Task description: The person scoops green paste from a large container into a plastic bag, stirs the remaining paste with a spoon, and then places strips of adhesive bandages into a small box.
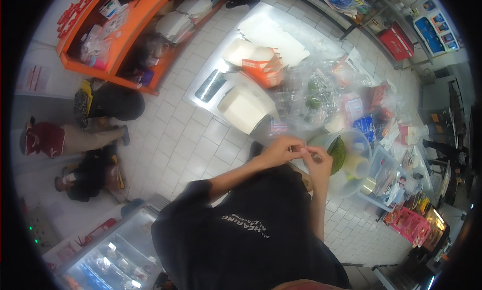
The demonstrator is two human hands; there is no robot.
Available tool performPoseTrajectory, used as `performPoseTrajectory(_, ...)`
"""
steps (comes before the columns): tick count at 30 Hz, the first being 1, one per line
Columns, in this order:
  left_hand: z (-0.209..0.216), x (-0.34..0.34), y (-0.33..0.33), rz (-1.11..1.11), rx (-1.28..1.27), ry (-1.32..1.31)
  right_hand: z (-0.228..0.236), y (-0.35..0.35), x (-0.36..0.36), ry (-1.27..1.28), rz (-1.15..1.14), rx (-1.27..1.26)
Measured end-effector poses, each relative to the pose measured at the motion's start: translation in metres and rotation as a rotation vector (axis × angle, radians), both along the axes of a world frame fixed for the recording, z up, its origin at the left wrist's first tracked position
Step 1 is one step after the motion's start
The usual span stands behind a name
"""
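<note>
My left hand (pixel 283 150) and my right hand (pixel 318 160) meet in front of my dark shirt, at the near edge of the table. Thumb and fingers of each are pinched together, the fingertips almost touching. Whatever they hold is too small to make out. Just right of my right hand stands a clear plastic tub (pixel 362 177). In it are a green, bumpy-skinned piece (pixel 338 153) and a pale yellowish round thing (pixel 355 165). Beyond my hands lie clear plastic bags (pixel 296 102), some with green produce (pixel 315 95) inside.
A cream box (pixel 244 108) and an orange basket (pixel 262 70) stand on the metal table (pixel 200 95). Blue packets (pixel 364 126) and a pink crate (pixel 409 226) are to the right. Orange shelves (pixel 113 71) stand far left, where several people, one in a maroon top (pixel 46 139), are.
</note>
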State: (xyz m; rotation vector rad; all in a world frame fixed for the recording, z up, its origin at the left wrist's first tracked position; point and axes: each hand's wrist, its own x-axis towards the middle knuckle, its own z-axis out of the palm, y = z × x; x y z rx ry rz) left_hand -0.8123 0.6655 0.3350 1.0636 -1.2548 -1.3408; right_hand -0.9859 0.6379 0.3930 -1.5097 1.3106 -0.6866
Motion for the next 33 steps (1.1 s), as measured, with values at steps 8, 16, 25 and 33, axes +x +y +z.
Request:
performPoseTrajectory(8, 0.039, 0.006, -0.015, -0.228, 0.033, 0.016, 0.019, -0.007, -0.03, -0.124, -0.006, 0.109)
performPoseTrajectory(16, 0.088, -0.007, -0.042, 0.304, -0.646, -0.508, 0.02, -0.014, -0.024, -0.063, -0.247, -0.401)
performPoseTrajectory(25, 0.08, -0.012, -0.068, -0.193, -0.307, -0.269, 0.05, -0.026, -0.059, -0.288, 0.038, 0.07)
performPoseTrajectory(33, 0.093, -0.03, -0.063, -0.301, -0.594, -0.647, 0.071, -0.021, -0.065, 0.14, 0.077, -0.099)
